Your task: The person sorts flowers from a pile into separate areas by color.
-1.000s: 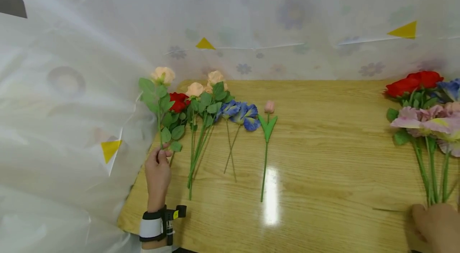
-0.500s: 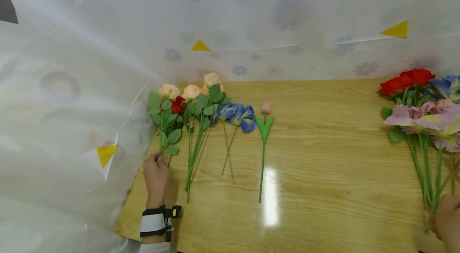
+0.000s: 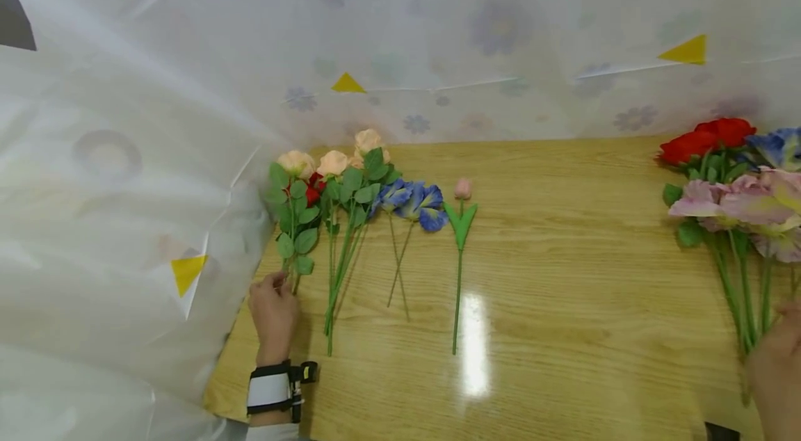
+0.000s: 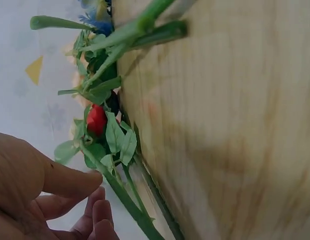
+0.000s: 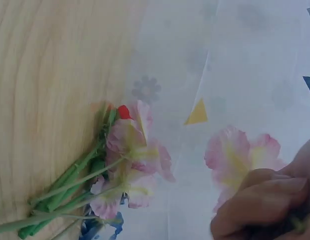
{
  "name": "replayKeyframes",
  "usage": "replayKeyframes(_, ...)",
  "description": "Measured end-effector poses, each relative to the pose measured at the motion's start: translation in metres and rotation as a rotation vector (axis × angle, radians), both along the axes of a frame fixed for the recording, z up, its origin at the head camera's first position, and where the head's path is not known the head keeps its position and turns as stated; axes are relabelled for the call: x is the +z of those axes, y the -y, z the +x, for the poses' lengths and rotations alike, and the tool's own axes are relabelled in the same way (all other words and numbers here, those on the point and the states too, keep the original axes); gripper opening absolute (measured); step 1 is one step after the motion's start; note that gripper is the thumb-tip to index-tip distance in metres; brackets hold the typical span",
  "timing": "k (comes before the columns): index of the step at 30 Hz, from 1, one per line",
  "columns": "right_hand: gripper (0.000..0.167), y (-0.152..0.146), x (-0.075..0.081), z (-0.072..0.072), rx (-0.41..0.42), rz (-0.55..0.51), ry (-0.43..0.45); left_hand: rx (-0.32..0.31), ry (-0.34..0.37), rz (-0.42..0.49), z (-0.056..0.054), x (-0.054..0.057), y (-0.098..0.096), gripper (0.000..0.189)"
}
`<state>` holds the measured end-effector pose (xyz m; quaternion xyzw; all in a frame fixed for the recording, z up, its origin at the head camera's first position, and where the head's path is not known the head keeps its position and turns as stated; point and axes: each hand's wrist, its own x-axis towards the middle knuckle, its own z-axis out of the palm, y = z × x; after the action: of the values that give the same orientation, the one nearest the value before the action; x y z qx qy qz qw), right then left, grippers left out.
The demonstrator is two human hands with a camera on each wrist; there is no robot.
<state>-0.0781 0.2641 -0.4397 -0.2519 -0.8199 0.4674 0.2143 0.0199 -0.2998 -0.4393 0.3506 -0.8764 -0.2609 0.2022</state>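
My left hand (image 3: 273, 305) is at the lower stem of a peach rose (image 3: 297, 164), which lies over a red rose (image 3: 315, 190) at the table's left edge. In the left wrist view the thumb and loosely bent fingers (image 4: 70, 182) are right beside the green stem (image 4: 122, 195), not wrapped round it. On the right, my right hand (image 3: 776, 364) grips a pink and yellow iris (image 5: 239, 160) by its stem, fingers curled. Other pink irises (image 5: 137, 150) lie beside it with red flowers (image 3: 707, 140) and a blue iris (image 3: 779, 147).
More peach roses (image 3: 334, 163), two blue irises (image 3: 413, 203) with crossed stems and a pink tulip (image 3: 463, 188) lie in a row on the wooden table (image 3: 563, 274). A pale patterned sheet (image 3: 438, 23) hangs behind and at the left.
The peach rose has come down onto the red rose, and my left fingers have loosened from its stem. My right hand has risen with a pink iris toward the bunch.
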Motion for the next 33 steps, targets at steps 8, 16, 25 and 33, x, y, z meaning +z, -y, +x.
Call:
replayKeyframes(8,0.034,0.009,0.010,0.000,0.114,0.137,0.006,-0.004,-0.088,-0.055,0.001,0.002,-0.005,0.022)
replayKeyframes(16,0.027,0.028,0.016,0.006,0.209,0.117,0.032,-0.162,-0.240,-0.040,-0.015,0.030,-0.044,0.020)
replayKeyframes(25,0.026,0.068,0.013,0.015,0.477,0.082,-0.084,-0.638,-0.384,0.006,-0.046,0.051,-0.126,0.015)
replayKeyframes(33,0.024,0.104,0.014,0.027,0.704,0.032,-0.242,-1.113,-0.148,0.315,-0.067,0.055,-0.222,0.028)
